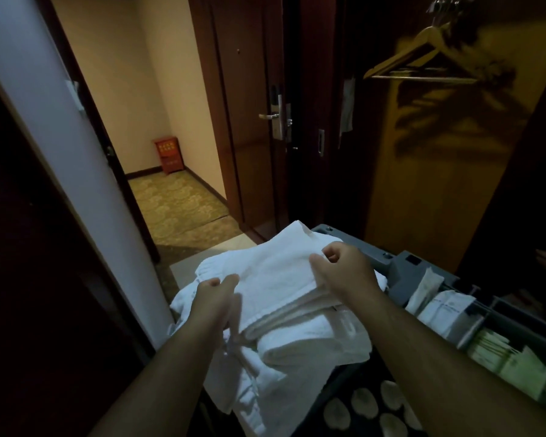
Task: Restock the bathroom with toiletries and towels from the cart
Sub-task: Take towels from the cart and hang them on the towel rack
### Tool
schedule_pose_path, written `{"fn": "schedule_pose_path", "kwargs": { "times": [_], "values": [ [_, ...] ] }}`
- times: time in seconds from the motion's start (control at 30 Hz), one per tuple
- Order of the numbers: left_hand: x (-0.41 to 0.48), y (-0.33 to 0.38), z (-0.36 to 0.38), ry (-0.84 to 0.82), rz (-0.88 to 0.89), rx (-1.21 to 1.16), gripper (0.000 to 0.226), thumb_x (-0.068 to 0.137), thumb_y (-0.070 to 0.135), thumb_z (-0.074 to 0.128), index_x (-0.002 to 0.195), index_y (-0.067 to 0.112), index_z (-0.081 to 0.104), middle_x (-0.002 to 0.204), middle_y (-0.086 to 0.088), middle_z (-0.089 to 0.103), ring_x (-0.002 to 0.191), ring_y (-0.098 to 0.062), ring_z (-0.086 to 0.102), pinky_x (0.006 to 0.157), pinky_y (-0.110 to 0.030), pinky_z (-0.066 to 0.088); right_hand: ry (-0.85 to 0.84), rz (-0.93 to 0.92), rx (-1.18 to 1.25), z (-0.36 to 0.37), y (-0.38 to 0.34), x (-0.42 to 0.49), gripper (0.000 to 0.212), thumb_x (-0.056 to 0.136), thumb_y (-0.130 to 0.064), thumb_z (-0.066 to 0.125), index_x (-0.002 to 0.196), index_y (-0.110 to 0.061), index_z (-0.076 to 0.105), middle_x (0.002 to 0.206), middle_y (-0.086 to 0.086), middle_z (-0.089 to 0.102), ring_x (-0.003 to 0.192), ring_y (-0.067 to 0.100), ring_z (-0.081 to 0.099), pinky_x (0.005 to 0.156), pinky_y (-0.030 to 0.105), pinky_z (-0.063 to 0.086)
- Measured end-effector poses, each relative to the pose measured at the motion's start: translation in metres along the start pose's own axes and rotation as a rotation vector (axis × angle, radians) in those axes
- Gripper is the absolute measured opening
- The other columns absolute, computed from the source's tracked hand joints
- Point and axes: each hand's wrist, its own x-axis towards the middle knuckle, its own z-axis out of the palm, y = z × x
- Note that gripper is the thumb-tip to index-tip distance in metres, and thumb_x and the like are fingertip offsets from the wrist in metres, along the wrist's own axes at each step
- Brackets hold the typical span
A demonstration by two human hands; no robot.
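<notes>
My left hand [216,291]: curled round the towel's [275,279] left edge.
My right hand [341,269]: pinching its right edge.
Towel: on the pile [303,345] at the cart's [401,263] left end, long axis pointing away from me, far corner past the cart's far edge.

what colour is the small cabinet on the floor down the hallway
Red-orange, with faint yellow markings; the cabinet shows in the head view.
</notes>
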Motion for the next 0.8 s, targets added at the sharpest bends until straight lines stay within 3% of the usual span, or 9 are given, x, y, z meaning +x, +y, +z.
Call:
{"fn": "schedule_pose_path", "kwargs": {
  "times": [0.1, 0.2, 0.33, 0.43, 0.5, 0.57, 0.63, 0.7, 0.8],
  "values": [
    [-0.002, 0.005, 0.001, -0.049, -0.077, -0.080, 0.051, 0.084, 0.051, 0.067, 0.115, 0.011, 0.060, 0.109, -0.011, 0.067, 0.097, -0.033, 0.065, 0.093, -0.046, 0.053, 0.043, 0.037, 0.059, -0.007, 0.003, -0.003, 0.032, 0.091, -0.023, 0.059, 0.065, -0.014, 0.043, 0.059, 0.004, 0.035, 0.056, 0.018, 0.032, 0.054, 0.031, 0.025],
    [0.001, 0.006, 0.003, -0.120, -0.112, -0.159, 0.042, 0.090, 0.043, 0.068, 0.116, 0.011, 0.059, 0.109, -0.011, 0.069, 0.097, -0.031, 0.068, 0.073, -0.034, 0.055, -0.009, 0.133, -0.039, -0.011, 0.007, -0.005, 0.039, 0.089, -0.019, 0.055, 0.060, -0.013, 0.031, 0.059, 0.004, 0.025, 0.056, 0.020, 0.024, 0.056, 0.033, 0.019],
    [0.001, 0.007, 0.005, -0.190, -0.116, -0.221, 0.039, 0.087, 0.026, 0.073, 0.118, 0.009, 0.058, 0.111, -0.016, 0.069, 0.101, -0.035, 0.066, 0.086, -0.046, 0.056, -0.101, 0.216, -0.245, -0.012, 0.018, -0.006, 0.034, 0.089, -0.023, 0.057, 0.061, -0.013, 0.040, 0.059, 0.003, 0.036, 0.059, 0.023, 0.043, 0.057, 0.034, 0.035],
    [-0.001, 0.008, 0.008, -0.238, -0.091, -0.225, 0.032, 0.085, 0.012, 0.063, 0.116, 0.012, 0.060, 0.106, -0.020, 0.070, 0.097, -0.038, 0.068, 0.084, -0.049, 0.057, -0.081, 0.216, -0.223, -0.012, 0.022, -0.007, 0.027, 0.086, -0.023, 0.060, 0.065, -0.014, 0.046, 0.062, 0.002, 0.043, 0.061, 0.019, 0.044, 0.059, 0.030, 0.036],
    [-0.004, 0.011, 0.009, -0.269, -0.024, -0.229, 0.035, 0.082, 0.005, 0.058, 0.117, 0.011, 0.060, 0.102, -0.020, 0.070, 0.091, -0.035, 0.068, 0.076, -0.043, 0.059, -0.074, 0.211, -0.177, -0.013, 0.022, -0.008, 0.013, 0.085, -0.020, 0.062, 0.075, -0.013, 0.056, 0.071, 0.002, 0.056, 0.065, 0.017, 0.053, 0.057, 0.027, 0.045],
    [-0.006, 0.014, 0.009, -0.314, 0.060, -0.214, 0.034, 0.085, 0.007, 0.061, 0.118, 0.010, 0.061, 0.094, -0.016, 0.070, 0.081, -0.029, 0.066, 0.064, -0.034, 0.056, -0.082, 0.211, -0.145, -0.013, 0.022, -0.008, 0.004, 0.084, -0.016, 0.063, 0.083, -0.014, 0.061, 0.082, 0.004, 0.063, 0.077, 0.020, 0.061, 0.067, 0.037, 0.057],
    [-0.010, 0.019, 0.011, -0.368, 0.071, -0.225, 0.030, 0.088, 0.025, 0.069, 0.115, 0.013, 0.063, 0.098, -0.015, 0.072, 0.088, -0.030, 0.067, 0.074, -0.038, 0.057, -0.092, 0.221, -0.126, -0.015, 0.023, -0.009, 0.003, 0.084, -0.014, 0.065, 0.085, -0.015, 0.062, 0.090, 0.003, 0.066, 0.087, 0.024, 0.063, 0.083, 0.048, 0.058],
    [-0.014, 0.024, 0.011, -0.371, 0.055, -0.225, 0.033, 0.087, 0.042, 0.070, 0.107, 0.017, 0.062, 0.105, -0.013, 0.072, 0.100, -0.032, 0.067, 0.093, -0.046, 0.054, -0.089, 0.222, -0.124, -0.017, 0.023, -0.010, 0.004, 0.084, -0.014, 0.065, 0.084, -0.015, 0.062, 0.098, 0.003, 0.068, 0.091, 0.026, 0.064, 0.087, 0.050, 0.057],
    [-0.018, 0.031, 0.007, -0.386, 0.128, -0.194, 0.035, 0.088, 0.040, 0.069, 0.116, 0.019, 0.064, 0.104, -0.011, 0.075, 0.100, -0.031, 0.070, 0.093, -0.049, 0.055, -0.122, 0.229, -0.117, -0.022, 0.025, -0.012, 0.007, 0.087, -0.019, 0.065, 0.092, -0.018, 0.060, 0.097, 0.003, 0.065, 0.091, 0.024, 0.062, 0.086, 0.047, 0.056]
  ]
}}
